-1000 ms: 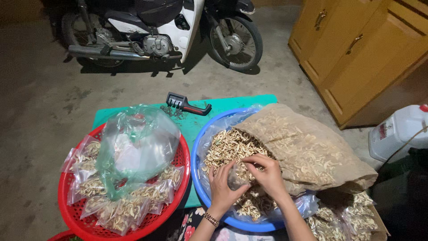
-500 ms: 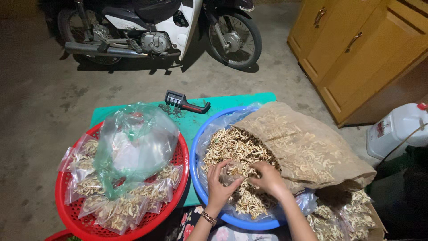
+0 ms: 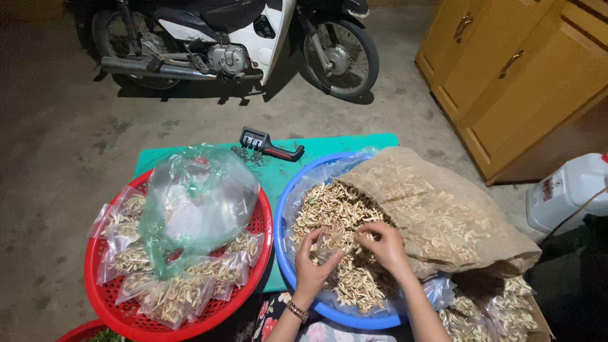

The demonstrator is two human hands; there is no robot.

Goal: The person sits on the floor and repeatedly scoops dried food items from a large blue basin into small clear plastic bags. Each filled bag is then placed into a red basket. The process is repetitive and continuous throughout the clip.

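Bare, stained concrete floor, dimly lit; motorbike parked at the far side, yellow wooden cabinet beyond and right of the blue basin, white plastic jug right of the basin. Green mat spread under the basin, a black handheld tool with a red trim lying on it just beyond the basin's rim. Inside the basin, a clear liner and a heap of pale dried slices, curled, brittle-looking, chip-like; a coarse brown sack slumped over the basin's right half, spilling more of the same. Left hand over the heap, fingers curled around a small clear bag, its mouth seemingly up; grip closed on the bag. Right hand just beside it, fingertips pinched together at the bag's mouth, apparently on a few slices, though not clear enough to say. Best done, by judgement, with the bag mouth spread wide and low over the heap, small pinches dropped in gently to spare the fragile pieces. Left of the basin, touching it, a red perforated basket holding many filled small bags, glossy and crinkled, with a large puffed clear bag on top.
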